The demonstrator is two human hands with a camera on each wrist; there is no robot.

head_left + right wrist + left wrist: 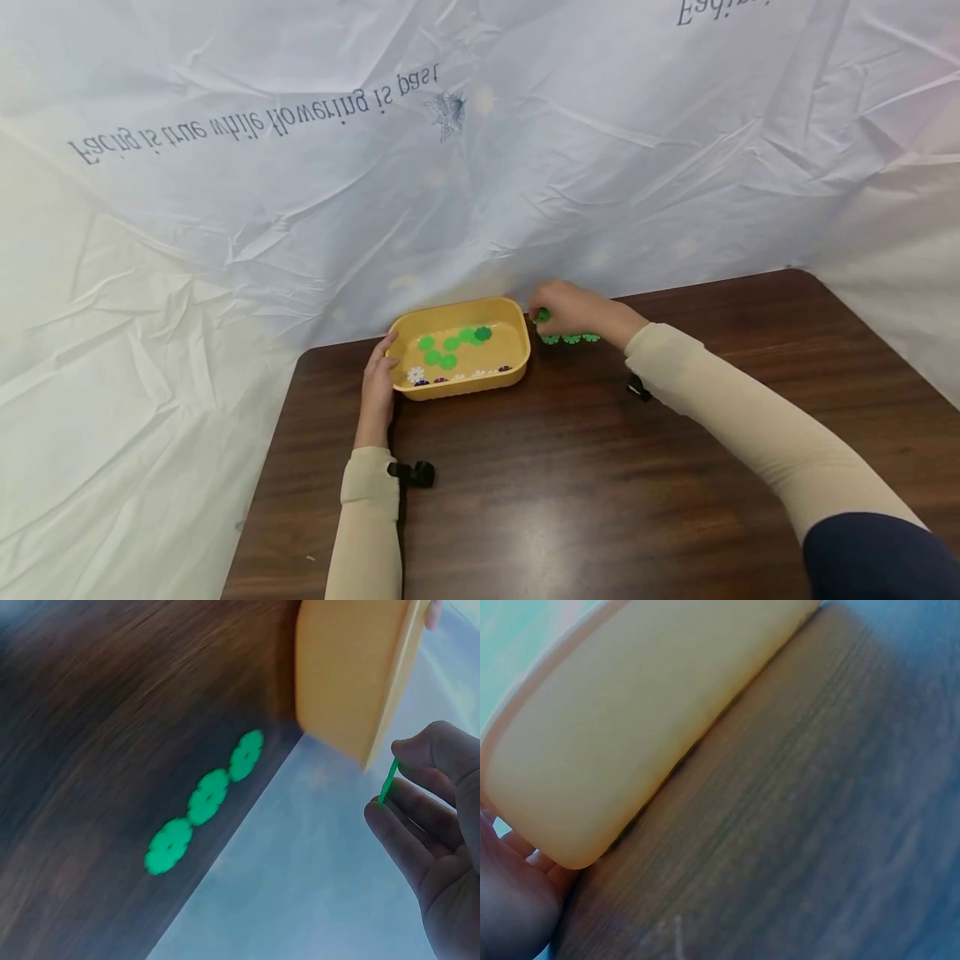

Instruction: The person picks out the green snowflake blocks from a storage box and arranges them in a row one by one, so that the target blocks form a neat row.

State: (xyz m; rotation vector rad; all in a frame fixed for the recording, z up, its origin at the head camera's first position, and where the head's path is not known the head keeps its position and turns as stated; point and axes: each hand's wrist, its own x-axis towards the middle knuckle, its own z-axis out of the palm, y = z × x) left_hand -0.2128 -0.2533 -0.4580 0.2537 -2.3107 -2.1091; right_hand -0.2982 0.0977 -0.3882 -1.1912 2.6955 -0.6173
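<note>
A yellow tray (517,333) stands at the far edge of the brown table (570,475). Inside it lie several green discs (450,343) and white and purple flower pieces (417,375). My left hand (381,375) holds the tray's left end; the left wrist view shows the tray wall (630,727) against my fingers (517,892). My right hand (564,307) pinches a green flower disc (541,316) just right of the tray; in the right wrist view the disc (388,782) is edge-on between fingers (427,795) and thumb. Three green flower discs (206,799) lie in a row on the table.
A crumpled white sheet (480,167) with printed text hangs directly behind the table. The table's left edge (258,467) and back right corner (802,275) are in view. Small black straps (415,472) sit at both wrists.
</note>
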